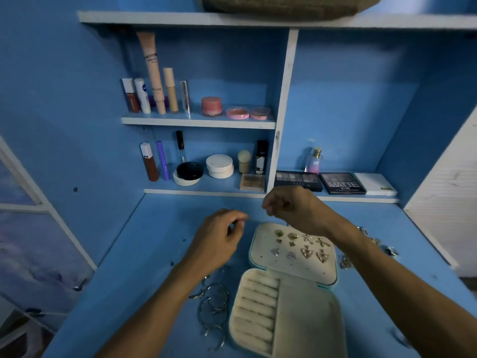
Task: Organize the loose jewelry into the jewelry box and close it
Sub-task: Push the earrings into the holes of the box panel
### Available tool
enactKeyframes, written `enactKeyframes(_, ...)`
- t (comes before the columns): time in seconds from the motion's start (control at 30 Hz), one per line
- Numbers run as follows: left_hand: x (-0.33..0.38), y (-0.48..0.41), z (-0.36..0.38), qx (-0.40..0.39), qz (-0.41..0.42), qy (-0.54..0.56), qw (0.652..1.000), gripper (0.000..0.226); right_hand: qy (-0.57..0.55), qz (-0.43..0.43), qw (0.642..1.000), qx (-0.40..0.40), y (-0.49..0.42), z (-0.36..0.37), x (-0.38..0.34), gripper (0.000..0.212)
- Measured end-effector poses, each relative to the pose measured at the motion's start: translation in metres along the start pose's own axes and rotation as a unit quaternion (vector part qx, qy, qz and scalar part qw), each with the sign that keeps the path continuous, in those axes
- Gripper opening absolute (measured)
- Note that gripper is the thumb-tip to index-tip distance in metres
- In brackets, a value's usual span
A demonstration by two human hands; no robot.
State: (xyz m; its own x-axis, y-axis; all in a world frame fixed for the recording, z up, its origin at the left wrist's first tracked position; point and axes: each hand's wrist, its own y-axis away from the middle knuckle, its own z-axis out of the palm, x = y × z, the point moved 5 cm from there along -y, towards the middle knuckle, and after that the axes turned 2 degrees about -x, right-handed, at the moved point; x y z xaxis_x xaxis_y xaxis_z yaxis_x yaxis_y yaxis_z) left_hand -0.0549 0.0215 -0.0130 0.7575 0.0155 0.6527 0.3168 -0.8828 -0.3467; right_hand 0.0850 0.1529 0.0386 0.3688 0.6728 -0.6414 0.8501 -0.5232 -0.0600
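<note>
A cream jewelry box (304, 313) lies open on the blue desk. Its ring rolls (258, 306) and side compartment hold nothing. Several pairs of earrings (307, 251) are pinned on its lid panel (294, 267). My left hand (219, 239) hovers left of the lid, thumb and fingertips pinching a small glinting piece too small to identify. Above the lid's far edge, my right hand (291, 208) has curled fingers, and a thin strand hangs below it. Silver hoops and bangles (214, 303) lie left of the box. More loose jewelry (371, 241) lies to its right.
Eyeshadow palettes (343, 183) and a perfume bottle (313, 160) stand on the low shelf just behind my right hand. Compacts, tubes and jars (191, 171) fill the shelves at the back left. A white wall panel (444, 202) bounds the desk on the right.
</note>
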Motion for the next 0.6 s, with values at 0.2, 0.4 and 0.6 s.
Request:
enactKeyframes(0.2,-0.002,-0.036,0.035,-0.109,-0.041,-0.014,0.993,0.032,-0.038,0.021,0.999,0.029,0.028,-0.019,0.034,0.022)
enactKeyframes(0.4,0.001,-0.048,0.043,-0.162,-0.035,-0.05,0.985,0.034,-0.061,0.053,0.995,0.05,0.038,-0.02,0.052,0.02)
enactKeyframes(0.6,0.009,-0.046,0.038,-0.144,-0.028,-0.018,0.989,0.033,-0.053,0.028,0.997,0.057,0.038,-0.01,0.045,0.014)
